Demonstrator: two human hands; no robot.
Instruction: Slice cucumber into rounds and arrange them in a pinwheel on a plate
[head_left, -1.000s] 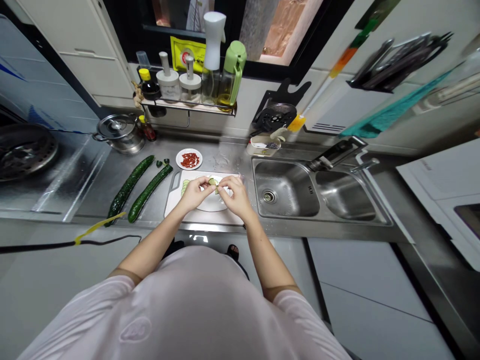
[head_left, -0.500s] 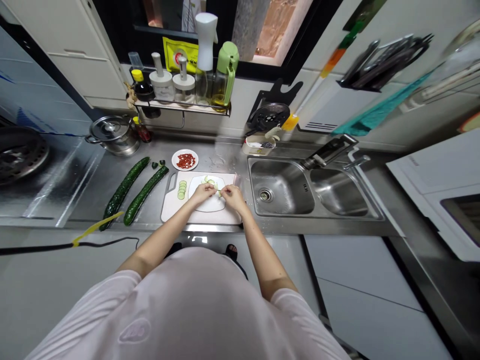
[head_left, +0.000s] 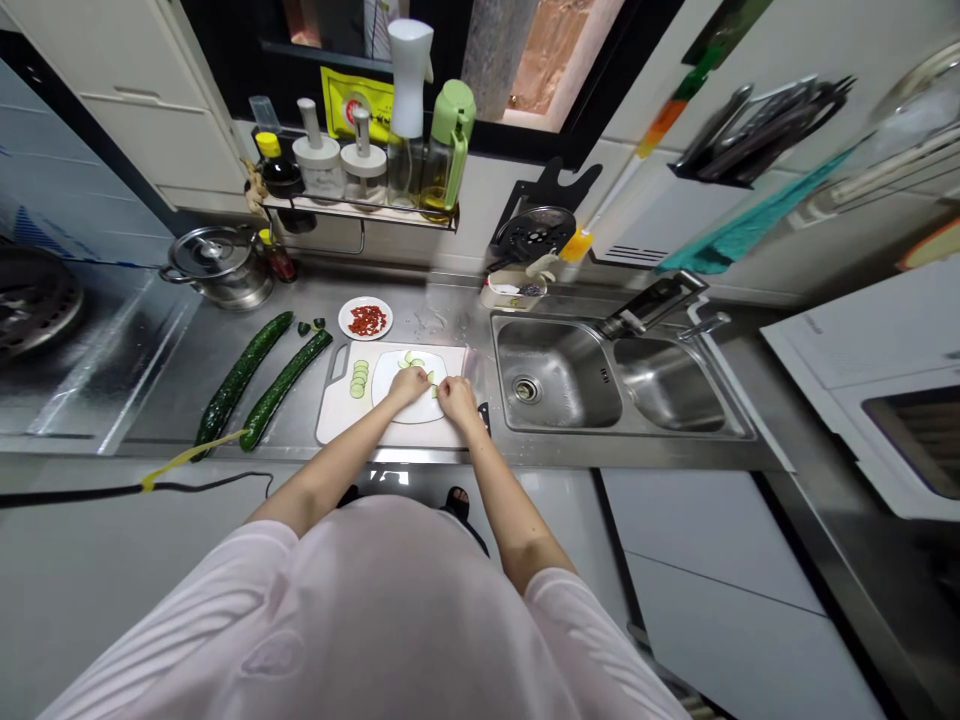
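Note:
My left hand (head_left: 407, 386) is over a white square plate (head_left: 390, 402), its fingertips pinched at a pale cucumber slice (head_left: 430, 377). Close beside it, my right hand (head_left: 457, 399) has its fingers curled in, pinching a small piece of cucumber slice (head_left: 435, 392). The fingers partly cover both pieces. Several thin cucumber slices (head_left: 409, 359) lie on the back of the plate. The plate rests on a white cutting board (head_left: 341, 425), where a row of overlapping round slices (head_left: 360, 378) lies to the left. A dark knife handle (head_left: 484, 416) shows beside my right wrist.
Two whole cucumbers (head_left: 244, 378) and small green end pieces (head_left: 311, 326) lie left of the board. Behind it stands a plate of chopped red pieces (head_left: 367, 320). A double sink (head_left: 559, 375) is to the right. A lidded pot (head_left: 217, 268) and a bottle shelf (head_left: 360, 208) are at the back.
My hands have shifted slightly, and the right fingers are more curled. The dark knife handle now shows beside the right wrist. The whole view has moved a little.

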